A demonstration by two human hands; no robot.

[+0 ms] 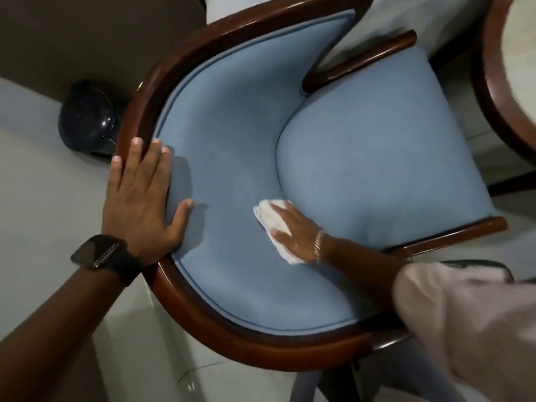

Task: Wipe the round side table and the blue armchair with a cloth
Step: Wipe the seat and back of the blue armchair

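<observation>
The blue armchair (232,117) fills the middle of the view, its curved backrest padded in blue and framed by a dark wooden rim (203,320). My right hand (293,230) presses a crumpled white cloth (271,219) flat against the inner backrest, just beside the seam with the seat cushion (377,158). My left hand (142,195) lies flat with fingers apart over the wooden rim on the left side, thumb on the blue padding. It holds nothing. The round side table (493,91) shows only as a wooden rim with a pale top at the upper right edge.
A dark round bin (87,117) stands on the pale tiled floor (43,198) just left of the chair. A dark wall panel runs along the upper left. A smartwatch sits on my left wrist, a bracelet on my right wrist.
</observation>
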